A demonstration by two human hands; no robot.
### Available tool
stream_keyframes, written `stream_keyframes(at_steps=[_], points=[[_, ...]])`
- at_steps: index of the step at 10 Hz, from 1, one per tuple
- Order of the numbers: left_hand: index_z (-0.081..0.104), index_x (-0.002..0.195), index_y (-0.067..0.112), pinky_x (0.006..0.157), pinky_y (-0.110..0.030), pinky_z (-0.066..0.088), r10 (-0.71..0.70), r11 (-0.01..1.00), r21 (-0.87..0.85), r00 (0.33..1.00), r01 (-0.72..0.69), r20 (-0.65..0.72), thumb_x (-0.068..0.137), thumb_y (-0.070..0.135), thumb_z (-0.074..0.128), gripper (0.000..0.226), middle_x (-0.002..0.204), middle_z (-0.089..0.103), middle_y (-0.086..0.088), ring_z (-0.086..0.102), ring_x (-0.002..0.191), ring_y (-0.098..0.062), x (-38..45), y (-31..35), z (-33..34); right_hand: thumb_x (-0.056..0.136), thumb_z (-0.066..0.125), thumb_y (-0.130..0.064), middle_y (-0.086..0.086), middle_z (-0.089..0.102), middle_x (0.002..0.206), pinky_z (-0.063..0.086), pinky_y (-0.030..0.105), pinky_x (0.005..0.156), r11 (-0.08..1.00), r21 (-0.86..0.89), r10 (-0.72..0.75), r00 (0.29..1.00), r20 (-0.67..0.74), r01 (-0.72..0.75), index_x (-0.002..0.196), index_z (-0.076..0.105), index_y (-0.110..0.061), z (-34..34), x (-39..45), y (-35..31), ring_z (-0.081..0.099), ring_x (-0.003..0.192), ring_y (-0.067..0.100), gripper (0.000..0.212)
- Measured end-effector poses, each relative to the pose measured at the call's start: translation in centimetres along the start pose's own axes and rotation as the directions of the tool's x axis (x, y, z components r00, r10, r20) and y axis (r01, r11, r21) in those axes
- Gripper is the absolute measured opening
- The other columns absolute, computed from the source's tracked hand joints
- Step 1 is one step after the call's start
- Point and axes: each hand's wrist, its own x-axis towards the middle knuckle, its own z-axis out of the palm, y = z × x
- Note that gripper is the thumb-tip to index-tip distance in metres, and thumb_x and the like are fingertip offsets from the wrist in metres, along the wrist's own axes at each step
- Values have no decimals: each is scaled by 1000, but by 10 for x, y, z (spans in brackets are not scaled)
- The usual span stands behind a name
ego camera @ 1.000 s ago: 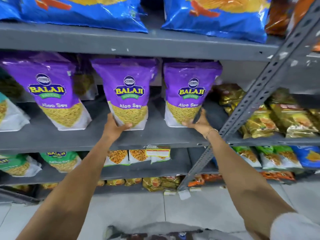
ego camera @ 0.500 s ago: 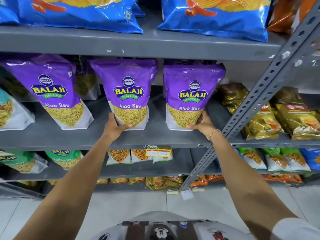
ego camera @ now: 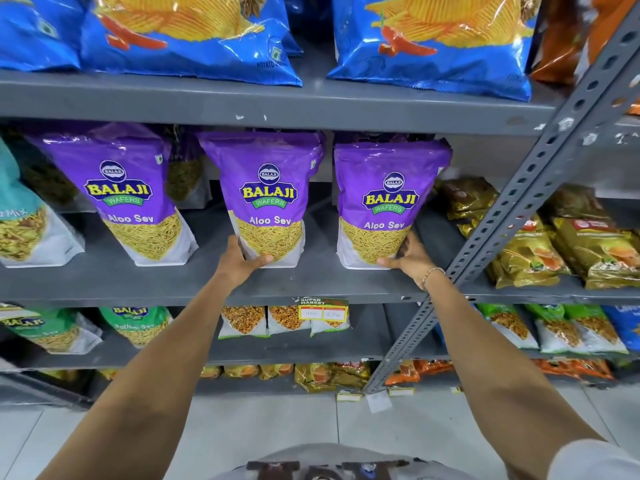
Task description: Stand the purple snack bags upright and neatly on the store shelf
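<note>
Three purple snack bags stand in a row on the grey shelf [ego camera: 311,282]. The left hand [ego camera: 239,263] grips the bottom of the middle bag [ego camera: 268,199]. The right hand [ego camera: 407,258] holds the bottom right corner of the right bag [ego camera: 388,202]. The left bag [ego camera: 128,192] stands alone, leaning a little. Gold packs [ego camera: 526,251] lie just beside the right bag. A grey metal post [ego camera: 540,161] slants across near the right hand. Big blue chip bags [ego camera: 194,36] sit on the shelf above.
</note>
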Motion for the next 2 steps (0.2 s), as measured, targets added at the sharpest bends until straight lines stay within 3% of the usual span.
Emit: stream_keyframes(at_steps=[1,2], points=[[25,138,13,94,-34,43,28,996,-82,999,-30,-18,68,37,81,93,141,45,-6,46,128,-25,-8,-2,2,62,82,2,7,46,140,40,43,108,1000,15,-26,1000,6,26,139,24,-17,3,-5,4,45,127,22,99],[2,149,11,116,-43,26,60,990,-122,990,-76,-130,71,38,78,112,158,18,-9,20,145,-26,-23,-2,12,67,79,2,2,43,139,35,31,104,996,52,-59,976,-208,72,143,19,-12,20,-17,13,41,126,15,98]])
